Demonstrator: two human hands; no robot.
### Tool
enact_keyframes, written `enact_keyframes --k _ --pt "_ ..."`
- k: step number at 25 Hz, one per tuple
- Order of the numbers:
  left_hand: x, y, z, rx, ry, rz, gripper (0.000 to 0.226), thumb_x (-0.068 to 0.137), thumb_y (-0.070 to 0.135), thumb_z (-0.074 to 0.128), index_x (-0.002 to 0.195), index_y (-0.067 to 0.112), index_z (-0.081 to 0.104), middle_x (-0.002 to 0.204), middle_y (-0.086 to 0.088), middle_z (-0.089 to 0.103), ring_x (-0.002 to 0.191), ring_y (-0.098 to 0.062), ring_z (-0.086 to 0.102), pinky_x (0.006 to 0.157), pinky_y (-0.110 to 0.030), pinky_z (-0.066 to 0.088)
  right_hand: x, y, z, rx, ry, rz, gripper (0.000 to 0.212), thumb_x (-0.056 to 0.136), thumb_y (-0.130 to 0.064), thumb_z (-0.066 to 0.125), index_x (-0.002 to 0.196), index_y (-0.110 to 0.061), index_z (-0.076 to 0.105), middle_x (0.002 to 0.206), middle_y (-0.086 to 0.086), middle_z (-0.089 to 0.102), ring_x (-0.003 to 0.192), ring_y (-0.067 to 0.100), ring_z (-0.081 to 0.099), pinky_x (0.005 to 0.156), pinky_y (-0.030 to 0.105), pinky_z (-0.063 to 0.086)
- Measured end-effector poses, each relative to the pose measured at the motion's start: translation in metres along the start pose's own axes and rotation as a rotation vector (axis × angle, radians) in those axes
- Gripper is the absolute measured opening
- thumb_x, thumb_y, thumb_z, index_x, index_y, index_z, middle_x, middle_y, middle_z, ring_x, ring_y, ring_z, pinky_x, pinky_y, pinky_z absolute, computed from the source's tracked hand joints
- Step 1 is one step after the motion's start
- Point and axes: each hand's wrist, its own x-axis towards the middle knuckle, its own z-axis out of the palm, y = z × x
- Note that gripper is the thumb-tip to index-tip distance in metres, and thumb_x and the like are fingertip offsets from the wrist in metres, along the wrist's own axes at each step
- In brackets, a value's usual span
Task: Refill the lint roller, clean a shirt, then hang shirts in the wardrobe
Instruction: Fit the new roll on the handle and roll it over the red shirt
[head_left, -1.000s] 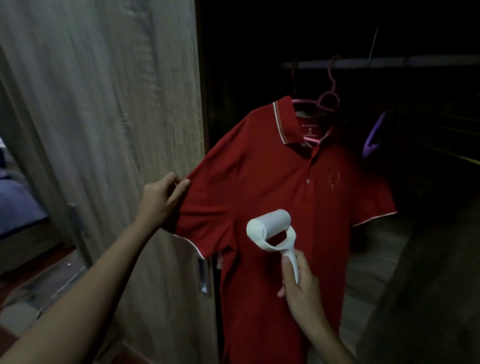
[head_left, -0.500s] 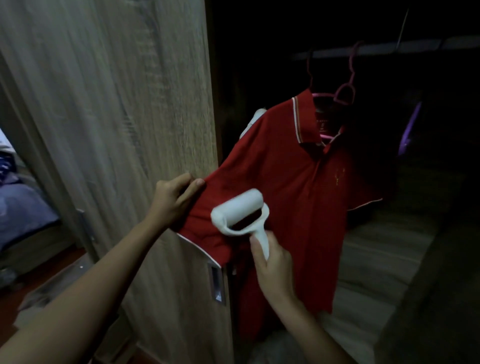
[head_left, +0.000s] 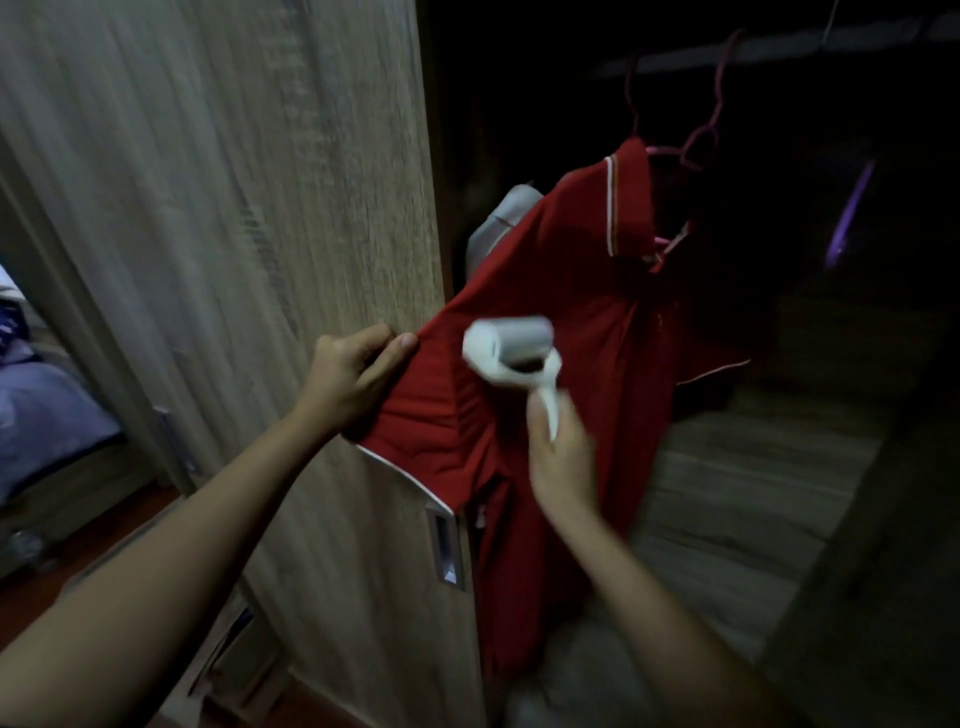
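Two hands are engaged. At left, my left hand (head_left: 358, 374) keeps pinching the sleeve of the red short-sleeved polo shirt (head_left: 582, 301), stretching it taut beside the edge of the light wood-grain wardrobe door (head_left: 234, 234). Over the last second the white plastic lint roller (head_left: 509, 348) has travelled from the chest panel to the sleeve seam. My right hand (head_left: 561, 457) grasps its handle. The shirt hangs on a pink hanger (head_left: 698, 143) inside the wardrobe. I judge cleaning is under way; hanging further shirts remains.
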Motion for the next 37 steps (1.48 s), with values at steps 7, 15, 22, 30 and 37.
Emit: enact_keyframes --k 7,15,22,30,37 --pt "0.000 -0.003 0.003 -0.007 0.022 -0.002 0.049 0.089 0.037 0.048 0.055 0.002 0.044 0.048 0.001 0.031 0.047 -0.006 0.031 0.045 -0.014 0.025 -0.046 0.053 0.002 -0.068 -0.119 0.230 0.023 0.094 -0.035 0.045 0.073 -0.027 0.049 0.053 -0.004 0.051 0.047 0.003 0.052 0.053 0.032 0.035" --pt "-0.002 -0.001 0.004 -0.035 0.026 -0.020 0.045 0.089 0.034 0.049 0.055 0.005 0.045 0.047 -0.004 0.034 0.048 -0.004 0.032 0.046 -0.014 0.026 0.077 0.004 -0.034 -0.136 0.150 -0.078 0.028 0.095 -0.035 0.045 0.087 -0.011 0.056 0.068 0.006 0.059 0.060 0.022 0.052 0.054 0.036 0.030" --pt "-0.001 0.003 0.002 -0.033 0.001 -0.013 0.037 0.090 0.036 0.049 0.057 0.028 0.034 0.059 0.005 0.037 0.046 -0.001 0.030 0.046 -0.013 0.025 -0.066 0.121 -0.014 -0.250 -0.161 0.288 0.050 0.084 -0.062 0.040 0.091 -0.017 0.060 0.078 0.012 0.070 0.078 0.031 0.067 0.062 0.033 0.045" --pt "-0.003 0.003 0.004 0.015 0.013 -0.047 0.039 0.090 0.033 0.049 0.057 0.018 0.036 0.048 -0.004 0.030 0.048 -0.007 0.029 0.046 -0.014 0.025 0.039 0.077 -0.021 -0.061 0.082 0.069 0.020 0.095 -0.027 0.046 0.083 -0.013 0.054 0.057 -0.004 0.053 0.049 0.003 0.053 0.045 0.022 0.030" --pt "-0.006 0.002 0.005 0.056 0.004 -0.062 0.039 0.092 0.034 0.047 0.058 0.017 0.036 0.054 0.001 0.026 0.045 0.001 0.031 0.045 -0.012 0.024 -0.069 0.230 0.013 -0.459 -0.411 0.612 0.060 0.088 -0.063 0.034 0.128 -0.022 0.051 0.114 0.018 0.065 0.105 0.035 0.061 0.088 0.038 0.046"
